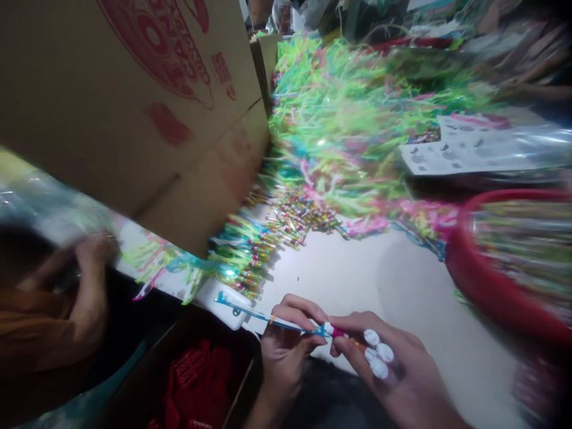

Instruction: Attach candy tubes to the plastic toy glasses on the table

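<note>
The left hand (286,363) and right hand (379,369) pinch a thin blue stick (272,319) together — sweaty or taped fingertips (379,368) could slip and drop it.

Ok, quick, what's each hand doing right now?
Left hand: closed, pinching a thin blue strip.
Right hand: closed, gripping the strip's pink end.

Left hand (286,363) and right hand (384,369) both bare. Right hand — four white oval patches (378,353) on the fingertips, material not determinable. Left forearm (268,414) bare, with no sleeve in view. Dark fabric (335,396) noted below the hands — wearer cannot be confirmed.
</note>
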The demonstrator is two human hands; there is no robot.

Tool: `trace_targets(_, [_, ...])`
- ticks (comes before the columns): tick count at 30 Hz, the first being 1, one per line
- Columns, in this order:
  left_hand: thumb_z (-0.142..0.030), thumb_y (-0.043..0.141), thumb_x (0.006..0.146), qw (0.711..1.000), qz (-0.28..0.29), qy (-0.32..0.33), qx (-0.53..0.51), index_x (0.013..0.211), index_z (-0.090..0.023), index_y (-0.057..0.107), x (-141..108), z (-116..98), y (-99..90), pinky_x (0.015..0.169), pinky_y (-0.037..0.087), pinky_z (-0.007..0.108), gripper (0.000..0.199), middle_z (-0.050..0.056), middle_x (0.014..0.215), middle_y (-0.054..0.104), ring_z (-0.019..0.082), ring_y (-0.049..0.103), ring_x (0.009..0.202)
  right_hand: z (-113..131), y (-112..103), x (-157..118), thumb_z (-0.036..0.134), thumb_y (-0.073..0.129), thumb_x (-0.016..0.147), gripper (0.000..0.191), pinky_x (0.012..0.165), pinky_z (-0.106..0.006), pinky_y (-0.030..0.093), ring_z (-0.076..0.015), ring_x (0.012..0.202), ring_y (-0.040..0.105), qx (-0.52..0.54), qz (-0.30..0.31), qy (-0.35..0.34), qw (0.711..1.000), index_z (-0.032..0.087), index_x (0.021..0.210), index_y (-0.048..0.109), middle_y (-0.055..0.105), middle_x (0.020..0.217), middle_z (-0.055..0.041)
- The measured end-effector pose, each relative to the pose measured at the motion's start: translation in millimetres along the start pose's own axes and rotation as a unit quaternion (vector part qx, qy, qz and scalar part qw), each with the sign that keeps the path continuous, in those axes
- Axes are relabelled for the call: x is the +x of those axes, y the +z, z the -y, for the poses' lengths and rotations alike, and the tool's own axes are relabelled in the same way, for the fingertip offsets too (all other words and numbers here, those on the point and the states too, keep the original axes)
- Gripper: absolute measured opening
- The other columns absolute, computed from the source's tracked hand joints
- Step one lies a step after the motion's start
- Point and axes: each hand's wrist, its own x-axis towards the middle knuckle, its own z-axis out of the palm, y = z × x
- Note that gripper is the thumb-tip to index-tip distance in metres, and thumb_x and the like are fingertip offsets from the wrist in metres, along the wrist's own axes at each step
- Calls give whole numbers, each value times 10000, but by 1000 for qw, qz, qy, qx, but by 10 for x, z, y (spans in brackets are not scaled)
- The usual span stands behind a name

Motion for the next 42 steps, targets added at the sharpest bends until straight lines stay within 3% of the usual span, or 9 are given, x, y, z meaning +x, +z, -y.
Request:
trace_targets(5, [-202,769,971,998,-17,-53,-36,1018,-218,665,-128,181,78,865,602,188,115,6,1011,689,87,712,936,-71,-114,-73,361,713,1015,110,660,-188,523,-123,663,662,9,10,37,999,286,1007,793,736,778,28])
trace_targets(11, [-361,904,851,976,-103,-182,69,985,-161,677,34,218,-21,803,564,205,331,28,932,704,113,686,857,-348,-248,91,636,711,962,468,670,-244,503,-173,694,649,78,23,155,985,202,1114,799,698,717,-9])
trace_targets(17, [-558,929,726,906,-294,-210,221,1233,-137,710,732,-194,-744,839,551,236,695,55,1048,778,135,719,859,-1017,-589,458,681,765,845,560,622,-258,447,-168,682,561,-1,-108,163,981,169,1067,809,660,781,-27])
trace_targets(25, [-527,1016,527,874,-306,-223,303,949,-118,692,1051,-362,-1439,800,601,288,671,29,819,733,173,731,762,-1481,-796,372,709,757,816,605,589,-248,450,-167,684,551,20,-123,180,976,162,1072,802,670,811,-45])
trace_targets(29, [-451,997,554,859,-327,-224,324,971,-114,696,973,-368,-1482,861,620,321,614,71,884,772,214,775,823,-1452,-819,316,668,694,903,594,466,-239,342,-132,562,455,-7,-124,151,981,141,1147,816,632,713,-20])
trace_targets(32, [-490,917,634,847,-347,-215,340,982,-108,711,924,-390,-1494,924,629,369,556,100,931,790,244,786,871,-1413,-857,382,602,599,989,613,484,-252,425,-155,571,552,-80,-127,108,983,102,1286,792,706,768,-45])
trace_targets(35, [-498,820,706,836,-368,-206,351,953,-120,696,944,-417,-1517,949,630,407,468,101,949,790,240,777,855,-1397,-921,610,539,546,1049,588,721,-302,592,-219,809,724,-136,-152,81,976,94,1381,737,792,1008,-105])
trace_targets(38, [-463,762,746,835,-382,-172,357,990,-140,693,997,-441,-1466,916,624,385,411,73,994,780,213,757,844,-1405,-1012,1019,282,503,1085,450,1031,-374,563,-266,1157,721,-225,-155,45,961,119,1468,677,710,1392,-159])
trace_targets(42, [-506,719,820,841,-345,-78,410,1121,-167,714,908,-371,-1141,788,590,305,453,38,1017,739,175,702,806,-1420,-1097,1608,137,646,1037,526,1053,-496,586,-281,1177,719,-333,-95,44,937,155,1557,571,555,1598,-193])
